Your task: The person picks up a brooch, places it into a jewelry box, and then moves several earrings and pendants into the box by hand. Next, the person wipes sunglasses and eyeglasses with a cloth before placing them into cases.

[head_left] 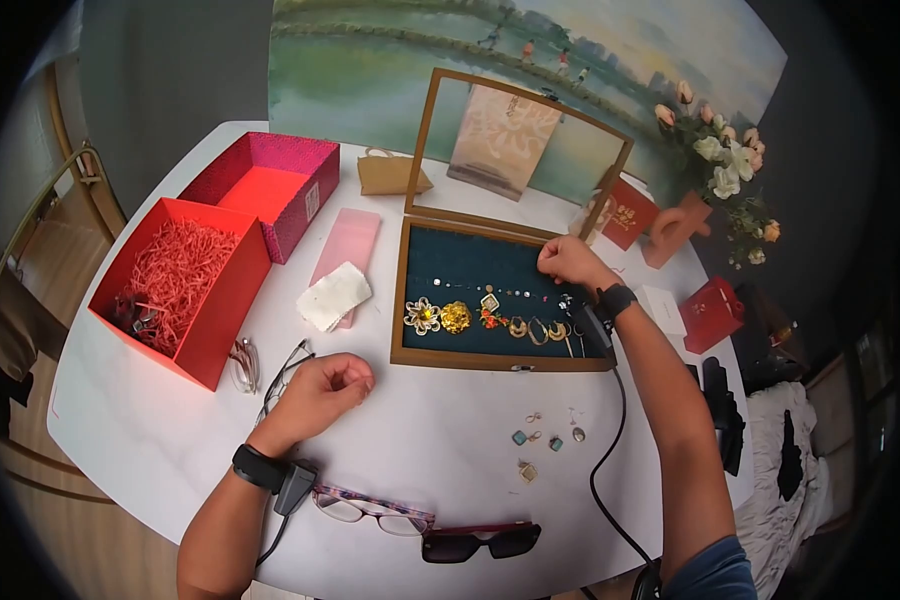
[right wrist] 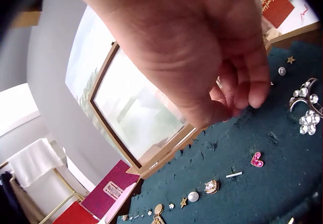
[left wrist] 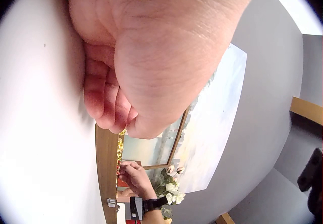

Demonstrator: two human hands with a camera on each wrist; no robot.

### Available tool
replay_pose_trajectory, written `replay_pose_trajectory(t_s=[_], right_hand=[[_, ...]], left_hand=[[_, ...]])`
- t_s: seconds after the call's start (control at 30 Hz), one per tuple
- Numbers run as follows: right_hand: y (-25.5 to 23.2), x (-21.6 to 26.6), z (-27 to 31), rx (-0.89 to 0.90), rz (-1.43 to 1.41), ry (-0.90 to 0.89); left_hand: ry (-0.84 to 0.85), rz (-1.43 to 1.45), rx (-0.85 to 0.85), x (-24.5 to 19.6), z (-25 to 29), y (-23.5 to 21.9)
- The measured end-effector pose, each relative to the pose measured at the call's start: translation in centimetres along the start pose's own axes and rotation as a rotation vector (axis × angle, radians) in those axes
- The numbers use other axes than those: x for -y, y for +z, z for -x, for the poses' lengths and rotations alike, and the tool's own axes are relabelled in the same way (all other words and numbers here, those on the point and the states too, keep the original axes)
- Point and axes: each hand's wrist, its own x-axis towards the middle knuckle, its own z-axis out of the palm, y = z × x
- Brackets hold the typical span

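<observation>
A wooden-framed jewelry box (head_left: pixel 470 362) stands with its glass lid raised. On its dark green pad (right wrist: pixel 222 145) lie a row of small studs and a row of larger pieces, including a yellow flower piece (head_left: pixel 456 317) and hoops. My right hand (head_left: pixel 576 262) is over the pad's back right part, its fingers (right wrist: pixel 242 95) bent with the tips close together at the surface; whether they pinch a small piece is hidden. A pink heart stud (right wrist: pixel 257 159) is near it. My left hand (head_left: pixel 320 395) rests loosely curled by the box's front left, holding nothing visible; the left wrist view shows its palm (left wrist: pixel 151 57).
Several loose earrings (head_left: pixel 556 443) lie in front of the box. Glasses (head_left: pixel 375 510) and sunglasses (head_left: pixel 480 541) are near the front edge. An orange box (head_left: pixel 220 320) of shredded paper, a magenta box (head_left: pixel 295 215) and a white cloth (head_left: pixel 334 297) are left; a flower vase (head_left: pixel 678 232) is right.
</observation>
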Motion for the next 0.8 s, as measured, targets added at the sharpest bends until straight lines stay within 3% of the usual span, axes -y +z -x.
replay_pose_trajectory(t_s=[0.53, 0.8], right_hand=[[0.4, -1.2, -1.7, 0.012, -0.022, -0.055], [0.5, -0.4, -1.7, 0.054, -0.015, 0.008]], left_hand=[[-0.025, -0.023, -0.008, -0.6, 0.1, 0.2], [-0.013, -0.032, -0.012, -0.3, 0.1, 0.1]])
